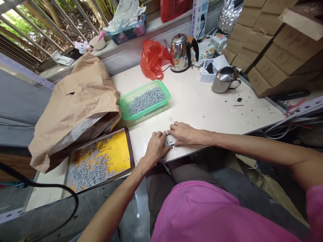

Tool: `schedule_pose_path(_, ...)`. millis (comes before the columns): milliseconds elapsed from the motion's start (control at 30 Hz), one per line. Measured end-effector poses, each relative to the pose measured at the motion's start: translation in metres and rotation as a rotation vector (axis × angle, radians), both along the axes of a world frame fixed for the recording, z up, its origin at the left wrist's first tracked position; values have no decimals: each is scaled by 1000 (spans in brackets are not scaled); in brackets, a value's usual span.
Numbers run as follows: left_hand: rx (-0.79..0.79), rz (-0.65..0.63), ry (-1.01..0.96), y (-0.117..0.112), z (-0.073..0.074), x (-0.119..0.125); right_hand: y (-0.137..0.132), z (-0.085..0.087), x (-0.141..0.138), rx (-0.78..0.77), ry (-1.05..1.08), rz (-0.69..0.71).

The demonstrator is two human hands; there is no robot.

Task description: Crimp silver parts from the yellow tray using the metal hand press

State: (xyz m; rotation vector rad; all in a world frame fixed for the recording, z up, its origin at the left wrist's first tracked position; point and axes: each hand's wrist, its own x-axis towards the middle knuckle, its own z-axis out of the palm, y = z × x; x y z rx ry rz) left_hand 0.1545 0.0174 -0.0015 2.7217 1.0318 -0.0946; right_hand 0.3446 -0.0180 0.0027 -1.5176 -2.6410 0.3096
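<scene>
At the near edge of the table, a small flat, pale grey piece [171, 139] lies between my two hands; its exact kind is hard to make out. My left hand [156, 146] is closed on its left side, thumb along the near edge. From the right, my right hand [186, 134] grips the same piece with bent fingers and thumb. Much of it is hidden under the fingers. Left of my left hand, a shallow tray [128, 148] with a yellow bottom holds many small silvery metal pins [92, 171]. Beyond my hands, a green plastic basket [123, 117] contains more such pins [147, 100].
A large brown paper bag [83, 90] stands at the left, against the tray. Behind the basket are a red plastic bag [153, 58] and a steel kettle [179, 53]. A steel pot [223, 80] and stacked cardboard boxes [277, 47] occupy the right. A black cable [73, 198] hangs at lower left.
</scene>
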Motion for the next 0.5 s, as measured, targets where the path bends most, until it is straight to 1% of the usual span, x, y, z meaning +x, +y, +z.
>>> schedule_pose_path(100, 18, 8, -18, -3, -1, 0, 0, -2, -5, -15, 6, -16)
schedule_pose_path(233, 24, 60, -57, -6, -3, 3, 1, -12, -10, -22, 61, -41)
schedule_pose_path(367, 31, 80, -43, -5, -2, 5, 4, -15, -7, -12, 65, -57)
schedule_pose_path(433, 52, 102, -54, -9, -4, 4, 8, -14, -1, -4, 50, -42)
schedule_pose_path(500, 93, 131, -98, -20, -9, 2, 14, -11, 6, -16, 42, 19)
